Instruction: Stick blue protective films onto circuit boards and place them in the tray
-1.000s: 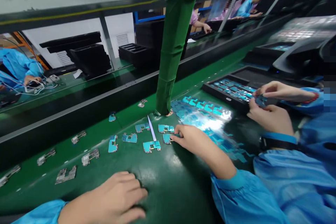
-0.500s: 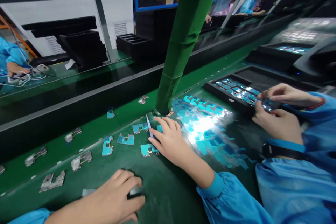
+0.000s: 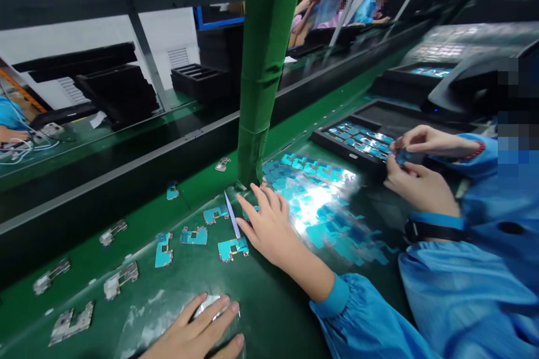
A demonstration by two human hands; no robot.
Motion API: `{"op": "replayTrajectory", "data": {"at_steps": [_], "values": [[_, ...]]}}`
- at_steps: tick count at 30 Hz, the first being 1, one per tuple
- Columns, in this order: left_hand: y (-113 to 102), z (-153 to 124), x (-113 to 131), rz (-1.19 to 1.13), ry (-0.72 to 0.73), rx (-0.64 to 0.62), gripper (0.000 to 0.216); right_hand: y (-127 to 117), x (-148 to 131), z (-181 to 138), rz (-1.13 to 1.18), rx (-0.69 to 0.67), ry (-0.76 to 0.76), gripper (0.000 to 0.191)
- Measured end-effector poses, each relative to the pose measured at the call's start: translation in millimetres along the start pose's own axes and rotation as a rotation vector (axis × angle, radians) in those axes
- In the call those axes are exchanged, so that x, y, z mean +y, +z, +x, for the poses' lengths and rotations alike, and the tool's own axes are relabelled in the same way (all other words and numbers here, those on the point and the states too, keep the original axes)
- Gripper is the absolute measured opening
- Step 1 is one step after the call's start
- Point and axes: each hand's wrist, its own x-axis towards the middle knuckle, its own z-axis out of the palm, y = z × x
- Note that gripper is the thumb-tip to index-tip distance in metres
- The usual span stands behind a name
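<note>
My left hand (image 3: pixel 202 330) lies low in the view, fingers spread over a clear plastic sheet (image 3: pixel 143 314). My right hand (image 3: pixel 267 227) is open, palm down, with its fingers apart. Beside its thumb and index finger lie pale purple tweezers (image 3: pixel 232 216), pointed end away from me; the hand does not grip them. Phone circuit boards with blue film lie around them: one board (image 3: pixel 229 249) just below the tweezers, another (image 3: pixel 213 213) to their left, two more (image 3: pixel 194 235) (image 3: pixel 163 251) farther left. Part of another is hidden behind my right fingers.
Bare grey boards (image 3: pixel 73 322) lie at left. A green-wrapped post (image 3: pixel 259 78) rises beyond my right hand. Blue film pieces (image 3: pixel 320 219) spread to its right. A co-worker's hands (image 3: pixel 421 179) hold a small part near a black tray (image 3: pixel 357 143).
My right hand has come away from the tweezers, which now lie on the table. My left hand has moved down and flattened onto the plastic sheet. The view has shifted slightly.
</note>
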Motion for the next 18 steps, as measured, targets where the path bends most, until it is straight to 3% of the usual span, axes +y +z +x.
{"op": "replayTrajectory", "data": {"at_steps": [5, 13, 18], "values": [[-14, 5, -1, -0.085, -0.016, 0.004, 0.039, -6, 1, 3, 0.078, 0.188, 0.03, 0.043], [-27, 5, -8, -0.316, -0.178, -0.099, 0.086, -24, 8, 0, 0.348, 0.562, -0.014, 0.028], [-29, -4, -1, -0.234, -0.368, -0.079, 0.075, -31, 5, -2, 0.416, 0.641, -0.069, 0.022]]}}
